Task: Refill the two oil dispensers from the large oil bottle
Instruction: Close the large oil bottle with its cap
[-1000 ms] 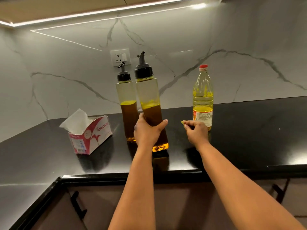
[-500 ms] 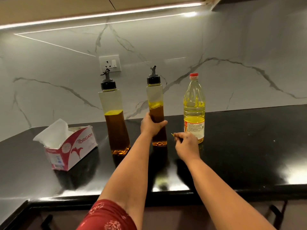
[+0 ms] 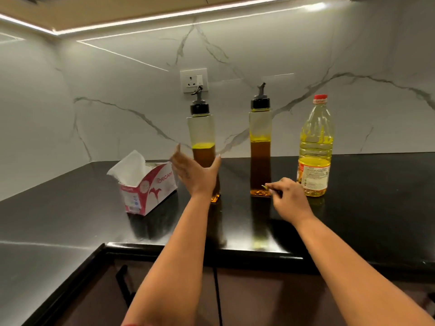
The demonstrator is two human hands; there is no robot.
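Two capped dispensers are standing on the counter point(image 3: 353, 196) as your left hand point(image 3: 195, 171), fingers spread, is reaching for the left dispenser point(image 3: 203, 137), risking toppling it, while your right hand point(image 3: 288, 196) is pinching a small greenish object point(image 3: 265, 187).

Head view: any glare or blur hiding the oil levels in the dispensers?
Head view: levels readable in both clear black-capped dispensers; LED-strip glare streaks the glossy black countertop; left hand slightly motion-blurred; wide-angle edges bend.
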